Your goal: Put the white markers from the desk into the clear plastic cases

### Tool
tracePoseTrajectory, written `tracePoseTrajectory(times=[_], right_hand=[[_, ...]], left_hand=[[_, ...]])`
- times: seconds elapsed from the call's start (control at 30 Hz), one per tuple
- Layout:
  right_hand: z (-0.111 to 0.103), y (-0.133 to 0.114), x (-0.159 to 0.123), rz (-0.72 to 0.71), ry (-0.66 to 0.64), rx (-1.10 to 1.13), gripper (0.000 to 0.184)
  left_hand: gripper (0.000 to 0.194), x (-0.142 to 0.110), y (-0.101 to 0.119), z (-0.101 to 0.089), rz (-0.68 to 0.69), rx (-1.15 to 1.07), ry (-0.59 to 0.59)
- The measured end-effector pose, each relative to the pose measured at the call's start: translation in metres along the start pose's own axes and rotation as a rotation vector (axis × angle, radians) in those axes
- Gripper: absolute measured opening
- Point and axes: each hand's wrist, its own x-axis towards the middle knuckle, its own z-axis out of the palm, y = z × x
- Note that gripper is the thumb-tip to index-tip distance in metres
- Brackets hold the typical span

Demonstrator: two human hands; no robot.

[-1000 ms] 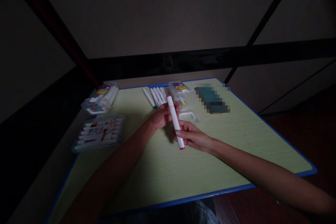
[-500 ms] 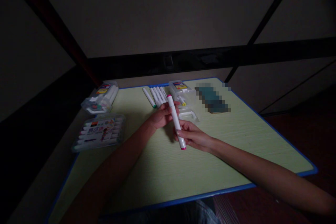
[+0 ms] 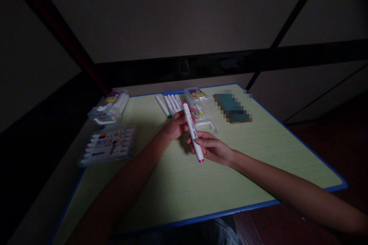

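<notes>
Both my hands hold one white marker point(image 3: 193, 130) with pink ends, tilted above the middle of the table. Dark printing shows along its barrel. My left hand point(image 3: 176, 125) is closed around its upper part, and my right hand point(image 3: 211, 147) grips the lower part. Behind my left hand several white markers point(image 3: 173, 103) lie side by side, and one green-tipped marker point(image 3: 162, 106) rests a little to their left. A clear plastic case point(image 3: 204, 101) beyond my hands has a yellow-tipped marker point(image 3: 199, 110) in it; its lid point(image 3: 207, 125) lies open toward me.
On the table's point(image 3: 258, 168) left stand another clear case point(image 3: 110, 105) with markers and a flat, labelled marker box point(image 3: 110, 143). A teal, pixelated flat object point(image 3: 232, 107) lies at the back right. A blue edge rims the table, with a wall behind it.
The marker has turned about its length, so its dark printing now faces me. My fingers have shifted slightly on it.
</notes>
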Motion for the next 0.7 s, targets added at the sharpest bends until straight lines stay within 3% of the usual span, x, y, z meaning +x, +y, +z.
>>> tracePoseTrajectory(times=[0.37, 0.7], right_hand=[[-0.0014, -0.0013, -0.0010, 0.010, -0.022, 0.017, 0.027], [-0.0034, 0.0022, 0.0003, -0.005, -0.019, 0.060, 0.025]], left_hand=[[0.038, -0.0004, -0.0004, -0.0018, 0.014, -0.061, -0.004], [0.055, -0.0015, 0.0017, 0.0011, -0.018, -0.063, 0.001]])
